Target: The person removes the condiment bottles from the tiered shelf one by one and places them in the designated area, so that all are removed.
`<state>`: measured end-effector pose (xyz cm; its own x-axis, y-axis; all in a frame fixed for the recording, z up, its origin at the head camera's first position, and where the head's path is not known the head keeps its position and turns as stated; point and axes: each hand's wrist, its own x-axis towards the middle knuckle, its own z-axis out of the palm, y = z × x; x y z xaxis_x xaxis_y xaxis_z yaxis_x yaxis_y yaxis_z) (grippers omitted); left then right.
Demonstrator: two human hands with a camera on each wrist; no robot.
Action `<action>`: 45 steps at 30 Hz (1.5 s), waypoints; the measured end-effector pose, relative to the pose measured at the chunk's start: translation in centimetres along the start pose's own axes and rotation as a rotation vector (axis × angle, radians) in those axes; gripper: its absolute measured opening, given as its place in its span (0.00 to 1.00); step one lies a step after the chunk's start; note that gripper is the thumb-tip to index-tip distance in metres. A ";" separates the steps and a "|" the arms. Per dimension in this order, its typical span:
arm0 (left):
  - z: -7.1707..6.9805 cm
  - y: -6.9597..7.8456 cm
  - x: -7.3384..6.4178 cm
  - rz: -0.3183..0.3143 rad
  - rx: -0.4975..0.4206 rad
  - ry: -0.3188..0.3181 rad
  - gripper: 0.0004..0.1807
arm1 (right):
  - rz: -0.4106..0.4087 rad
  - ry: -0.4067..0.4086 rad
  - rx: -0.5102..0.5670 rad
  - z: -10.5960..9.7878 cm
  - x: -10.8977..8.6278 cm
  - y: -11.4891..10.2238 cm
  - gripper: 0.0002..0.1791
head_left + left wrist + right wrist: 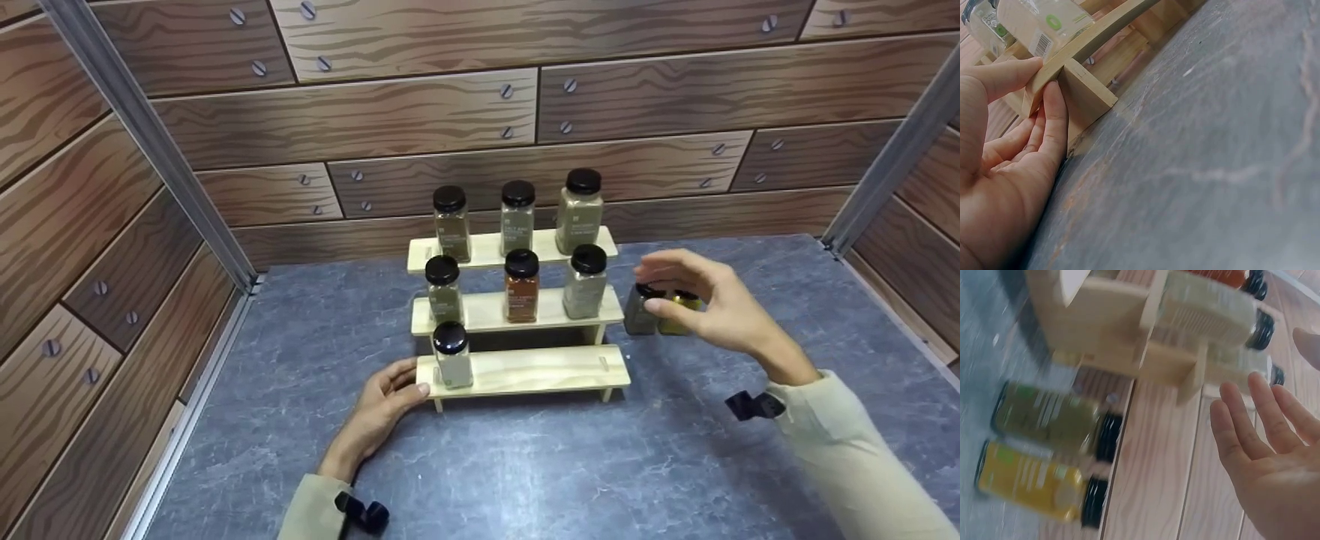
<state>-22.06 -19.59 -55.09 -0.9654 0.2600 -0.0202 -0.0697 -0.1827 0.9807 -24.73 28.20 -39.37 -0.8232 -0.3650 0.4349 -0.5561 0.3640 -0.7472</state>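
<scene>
My left hand (375, 414) pinches the left end of the lowest shelf of a three-tier wooden spice rack (536, 367). In the left wrist view its thumb lies on top of the board (1067, 54) and its fingers are beneath. A black-capped spice jar (454, 366) with pale contents stands at that shelf's left end. To the right of the rack, my right hand (727, 309) hovers over two more jars, fingers spread and holding nothing. One is a dark green spice jar (1050, 417), the other a yellow spice jar (1030, 479); both stand upright on the table.
The middle shelf carries three jars, including an orange-red spice jar (522, 289). Three more stand on the top shelf, among them a greenish spice jar (580, 217). Wood-patterned panels (420, 112) enclose the grey marbled table (525, 465) at the back and sides.
</scene>
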 end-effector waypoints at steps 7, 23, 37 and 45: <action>0.1 0.0 0.2 0.002 0.001 -0.014 0.38 | -0.067 -0.069 0.063 1.8 0.4 -1.1 0.30; 0.1 -0.5 0.2 0.002 -0.016 -0.015 0.37 | -0.176 -0.181 0.103 6.7 2.2 -2.9 0.29; -0.1 -0.3 0.1 0.006 -0.008 -0.010 0.38 | -0.207 -0.229 0.093 11.5 3.2 -4.3 0.28; -0.1 -0.3 0.1 0.010 -0.008 -0.005 0.37 | -0.269 -0.224 0.034 13.9 3.7 -4.4 0.29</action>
<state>-22.19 -19.64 -55.43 -0.9647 0.2632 -0.0096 -0.0624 -0.1928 0.9792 -23.73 13.36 -41.43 -0.6003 -0.6243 0.4998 -0.7421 0.2018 -0.6392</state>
